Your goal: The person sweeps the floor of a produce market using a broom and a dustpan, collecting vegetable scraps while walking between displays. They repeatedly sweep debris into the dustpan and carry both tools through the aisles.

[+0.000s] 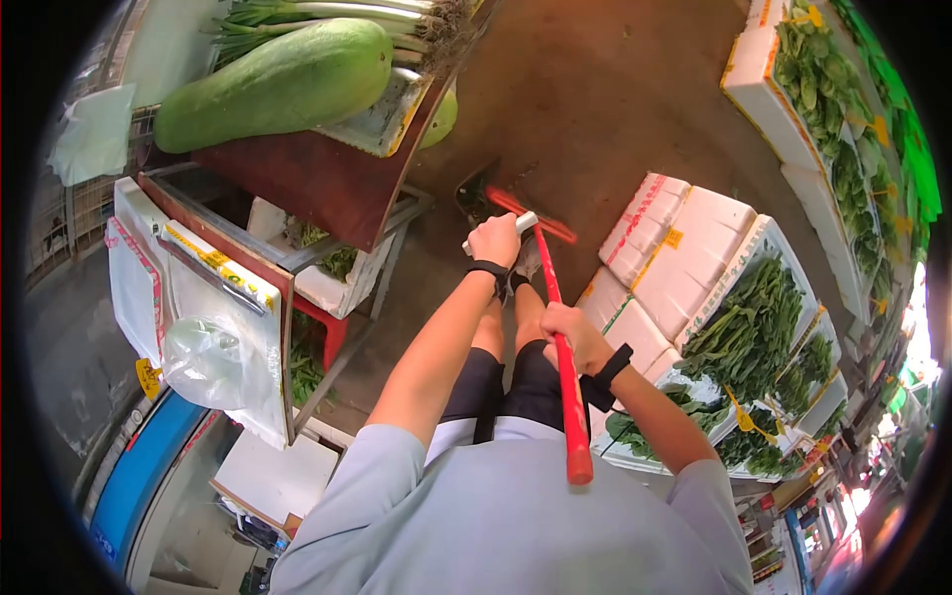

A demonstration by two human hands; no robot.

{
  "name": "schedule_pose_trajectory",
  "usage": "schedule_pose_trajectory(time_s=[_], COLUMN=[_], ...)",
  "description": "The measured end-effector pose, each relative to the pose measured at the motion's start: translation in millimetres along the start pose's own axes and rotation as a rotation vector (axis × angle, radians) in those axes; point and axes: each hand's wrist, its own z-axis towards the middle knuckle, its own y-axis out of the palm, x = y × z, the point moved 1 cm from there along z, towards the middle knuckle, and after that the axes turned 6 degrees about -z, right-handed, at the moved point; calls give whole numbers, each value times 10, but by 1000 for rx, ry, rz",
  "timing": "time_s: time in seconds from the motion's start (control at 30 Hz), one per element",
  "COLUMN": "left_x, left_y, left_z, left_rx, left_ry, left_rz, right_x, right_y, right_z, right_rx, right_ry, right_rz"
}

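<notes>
My left hand (pixel 495 241) is closed around a white handle (pixel 526 221), which seems to belong to the dark dustpan (pixel 472 190) low near the floor in front of me. Lower and to the right, my right hand (pixel 575 337) grips the red shaft of a broom (pixel 573 407). The shaft's rounded end points back toward my chest. Beyond my left hand, the red broom head (pixel 551 226) lies beside the dustpan. Some green scraps show in the pan, but my left hand and the handle hide part of it.
At left, a brown table (pixel 307 178) bears a large winter melon (pixel 288 84) and scallions (pixel 397 25). White foam boxes (pixel 684 258) with leafy greens (pixel 749 322) stand close at right. More boxes (pixel 793 109) line the far right. Brown floor (pixel 595 89) stretches ahead.
</notes>
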Motion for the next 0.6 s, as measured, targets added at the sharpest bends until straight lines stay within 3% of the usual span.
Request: schedule_pose_trajectory(time_s=[0.3,0.6], left_x=[-453,-329], left_y=[-205,-32], left_z=[-490,-306], left_rx=[-63,-50], left_ry=[-31,-34], left_rz=[26,20], right_x=[-335,640], right_y=[-510,-304], right_z=[-350,222], right_rx=[207,205], right_ry=[8,44], right_rz=[-75,-229])
